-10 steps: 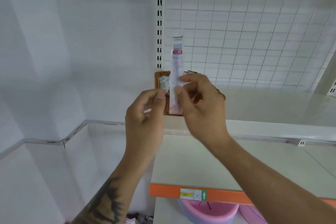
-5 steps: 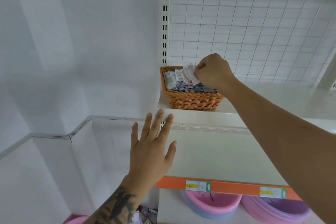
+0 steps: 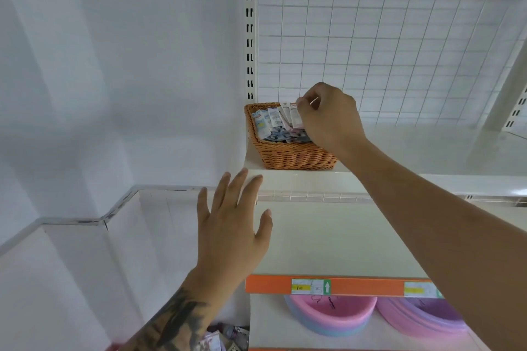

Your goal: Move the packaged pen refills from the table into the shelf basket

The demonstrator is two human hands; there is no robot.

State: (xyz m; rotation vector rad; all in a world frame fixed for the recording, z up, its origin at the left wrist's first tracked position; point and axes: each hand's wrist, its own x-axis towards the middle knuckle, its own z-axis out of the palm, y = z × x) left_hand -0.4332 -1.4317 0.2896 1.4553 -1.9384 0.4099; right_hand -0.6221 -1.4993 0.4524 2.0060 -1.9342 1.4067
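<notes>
The right hand [image 3: 328, 120] reaches over the wicker basket [image 3: 288, 155] on the upper shelf [image 3: 427, 148], its fingers curled and pinching the top of a packaged pen refill [image 3: 293, 117] that leans upright among the other packets in the basket. More refill packets [image 3: 271, 122] stand tilted along the basket's left side, and others lie flat in its bottom. The left hand [image 3: 231, 225] hangs in the air in front of the shelf edge with fingers spread and straight, holding nothing. Below, an orange shelf strip [image 3: 268, 283] carries price labels [image 3: 310, 286], and pink and purple basins [image 3: 330, 316] sit underneath it.
</notes>
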